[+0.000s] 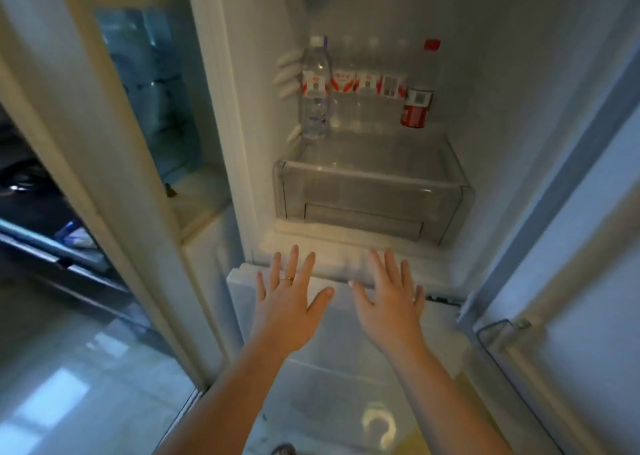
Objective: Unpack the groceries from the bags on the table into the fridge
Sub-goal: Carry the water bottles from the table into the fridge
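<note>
I look down into the open fridge (pixel 502 115). Several clear water bottles (pixel 315 87) stand in a row on its shelf, and a bottle with a red label and red cap (pixel 417 106) stands at the row's right end. Below them is a clear plastic drawer (pixel 370 195), pushed in. Both my hands stretch forward with fingers spread and hold nothing. My left hand (pixel 289 293), with a ring on it, and my right hand (pixel 389 292) are at the white front of the compartment (pixel 332 267) under the drawer. No grocery bags are in view.
The fridge's right door (pixel 571 247) stands open, with a door rack at its lower edge. On the left a white frame (pixel 114 164) borders a glass panel. Pale glossy floor (pixel 69 385) lies at lower left, with dark metal bars beyond it.
</note>
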A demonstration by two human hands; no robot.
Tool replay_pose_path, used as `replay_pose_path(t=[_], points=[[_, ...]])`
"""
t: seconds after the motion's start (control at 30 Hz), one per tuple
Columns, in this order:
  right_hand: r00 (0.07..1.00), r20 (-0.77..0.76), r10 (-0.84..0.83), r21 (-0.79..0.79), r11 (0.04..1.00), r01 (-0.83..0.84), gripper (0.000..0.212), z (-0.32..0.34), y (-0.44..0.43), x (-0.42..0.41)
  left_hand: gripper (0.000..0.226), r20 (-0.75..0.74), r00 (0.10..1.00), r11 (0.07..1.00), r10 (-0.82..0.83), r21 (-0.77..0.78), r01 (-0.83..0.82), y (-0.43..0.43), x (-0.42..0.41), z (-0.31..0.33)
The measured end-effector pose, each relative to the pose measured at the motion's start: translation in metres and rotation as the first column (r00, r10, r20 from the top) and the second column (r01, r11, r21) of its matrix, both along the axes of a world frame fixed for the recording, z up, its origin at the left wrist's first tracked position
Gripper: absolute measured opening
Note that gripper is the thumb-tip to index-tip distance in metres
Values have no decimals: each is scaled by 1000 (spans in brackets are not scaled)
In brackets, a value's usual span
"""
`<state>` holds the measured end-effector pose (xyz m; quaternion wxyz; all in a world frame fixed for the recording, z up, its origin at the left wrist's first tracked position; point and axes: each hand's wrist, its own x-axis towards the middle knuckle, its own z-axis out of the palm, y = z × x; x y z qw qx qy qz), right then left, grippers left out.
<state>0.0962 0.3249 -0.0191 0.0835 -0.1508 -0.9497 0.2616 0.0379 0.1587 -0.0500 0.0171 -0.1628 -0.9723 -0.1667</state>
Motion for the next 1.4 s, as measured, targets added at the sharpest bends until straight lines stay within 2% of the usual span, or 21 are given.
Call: replay_pose_path(t=[0.2, 0.57, 0.73, 1.0, 1.2, 1.4], points=[[986, 95, 140, -64, 989, -135, 65, -15, -25, 80, 77, 67, 990, 992, 127, -16, -126, -31, 100, -12], [931, 94, 354, -35, 935, -352, 67, -29, -54, 210, 81, 167, 943, 957, 286, -7, -289, -85, 266, -14], [923, 119, 366, -36, 931, -364, 66, -36, -59, 282, 86, 169, 933, 947, 317, 2, -322, -93, 339, -20], [917, 184, 353, -35, 935, -353, 65, -52, -49, 430, 73, 189, 932, 951, 308, -31, -308, -78, 478, -44], [918, 247, 311, -42, 950, -311, 66, -72, -22, 514, 81, 289, 918, 962, 271, -53, -267, -50, 560, -65], [927, 278, 253, -48, 967, -250, 65, -84, 30, 571, 77, 324, 928, 983, 184, -54, -177, 0, 608, -80]])
